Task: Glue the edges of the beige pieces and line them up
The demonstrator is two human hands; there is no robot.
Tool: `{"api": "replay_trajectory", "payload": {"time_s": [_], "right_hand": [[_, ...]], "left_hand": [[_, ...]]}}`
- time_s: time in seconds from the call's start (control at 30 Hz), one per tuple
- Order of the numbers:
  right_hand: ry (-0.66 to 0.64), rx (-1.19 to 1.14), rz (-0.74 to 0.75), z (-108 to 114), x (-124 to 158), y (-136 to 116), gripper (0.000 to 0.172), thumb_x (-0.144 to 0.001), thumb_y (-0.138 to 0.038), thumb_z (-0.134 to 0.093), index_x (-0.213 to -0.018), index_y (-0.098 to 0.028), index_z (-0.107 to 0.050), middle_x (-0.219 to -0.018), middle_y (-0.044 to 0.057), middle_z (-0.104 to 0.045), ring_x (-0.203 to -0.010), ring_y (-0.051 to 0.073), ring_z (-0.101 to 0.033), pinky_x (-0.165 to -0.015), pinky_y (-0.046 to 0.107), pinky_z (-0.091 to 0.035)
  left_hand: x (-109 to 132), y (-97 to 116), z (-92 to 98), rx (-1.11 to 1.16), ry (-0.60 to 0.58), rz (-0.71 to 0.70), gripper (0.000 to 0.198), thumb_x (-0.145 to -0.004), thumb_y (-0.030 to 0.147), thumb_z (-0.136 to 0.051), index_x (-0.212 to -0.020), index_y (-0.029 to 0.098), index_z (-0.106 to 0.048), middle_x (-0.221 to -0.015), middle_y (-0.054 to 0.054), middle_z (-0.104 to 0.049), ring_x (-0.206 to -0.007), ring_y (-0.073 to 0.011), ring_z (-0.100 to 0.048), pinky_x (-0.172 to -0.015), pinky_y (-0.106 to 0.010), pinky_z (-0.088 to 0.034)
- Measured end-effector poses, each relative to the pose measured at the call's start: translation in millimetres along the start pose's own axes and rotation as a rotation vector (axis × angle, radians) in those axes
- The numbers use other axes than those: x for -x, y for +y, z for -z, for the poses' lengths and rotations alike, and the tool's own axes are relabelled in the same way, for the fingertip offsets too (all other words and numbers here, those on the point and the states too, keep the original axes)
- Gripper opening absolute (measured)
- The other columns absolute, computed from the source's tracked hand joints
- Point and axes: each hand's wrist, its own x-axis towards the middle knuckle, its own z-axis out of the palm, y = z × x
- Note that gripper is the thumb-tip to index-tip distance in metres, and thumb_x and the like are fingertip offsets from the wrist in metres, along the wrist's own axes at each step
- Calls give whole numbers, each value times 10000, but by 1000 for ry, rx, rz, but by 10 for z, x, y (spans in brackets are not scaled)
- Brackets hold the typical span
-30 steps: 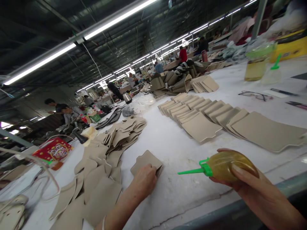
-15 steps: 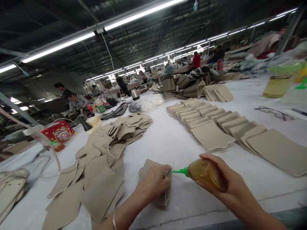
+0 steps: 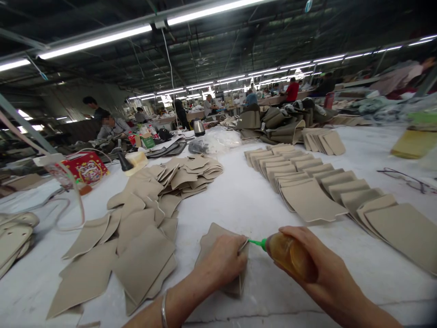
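Low in the middle of the head view, my left hand (image 3: 225, 259) is closed on a beige leather-like piece (image 3: 210, 239), pinching its folded edge up from the table. My right hand (image 3: 319, 259) is wrapped around a glue bottle (image 3: 290, 255) of amber liquid, tilted on its side. The bottle's green nozzle (image 3: 257, 243) points left, its tip at the edge of the piece beside my left fingertips. Whether any glue is coming out is too small to tell. Part of the piece is hidden under my left hand.
A loose pile of beige pieces (image 3: 146, 255) spreads to the left. Overlapping rows of similar pieces (image 3: 310, 196) lie to the right, near eyeglasses (image 3: 406, 177) and a container of yellowish liquid (image 3: 414, 141). A kettle (image 3: 198, 127) and dark folded material (image 3: 273, 123) stand farther back. People work beyond.
The bottle's nozzle has come closer to the edge of the piece, and its tip is now at my left fingertips. The camera view has shifted slightly.
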Motion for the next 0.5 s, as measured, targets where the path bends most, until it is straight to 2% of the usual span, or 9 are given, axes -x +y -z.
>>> {"api": "replay_trajectory", "payload": {"time_s": [0.13, 0.27, 0.4, 0.5], "right_hand": [[1, 27, -16, 24, -6, 0, 489, -837, -229, -614, -1282, -316, -430, -1173, 60, -576, -1031, 255, -598, -861, 334, -501], [32, 27, -54, 21, -10, 63, 437, -868, -310, -631, -1264, -319, -447, -1162, 52, -579, -1016, 257, -597, -885, 355, -488], [59, 1, -144, 7, 38, 138, 453, -854, -405, -671, -1249, -307, -472, -1155, 59, -580, -987, 265, -606, -872, 368, -497], [76, -13, -156, -2, 60, 164, 465, -849, -431, -672, -1250, -297, -478, -1158, 66, -580, -978, 272, -611, -869, 375, -499]], "left_hand": [[36, 15, -14, 8, 17, 6, 192, -725, 168, -431, -795, 224, -601, -774, -25, -677, -739, -190, -608, -643, -259, -392], [53, 30, 2, 33, 6, 14, 166, -736, 168, -426, -769, 220, -580, -795, -20, -686, -746, -182, -614, -648, -260, -391], [59, 28, 21, 24, -12, 19, 163, -744, 169, -425, -781, 221, -575, -814, -22, -688, -784, -186, -620, -661, -259, -397], [54, 14, 23, 38, -18, 10, 166, -741, 160, -421, -778, 223, -569, -814, -14, -686, -769, -178, -615, -655, -253, -392]]}}
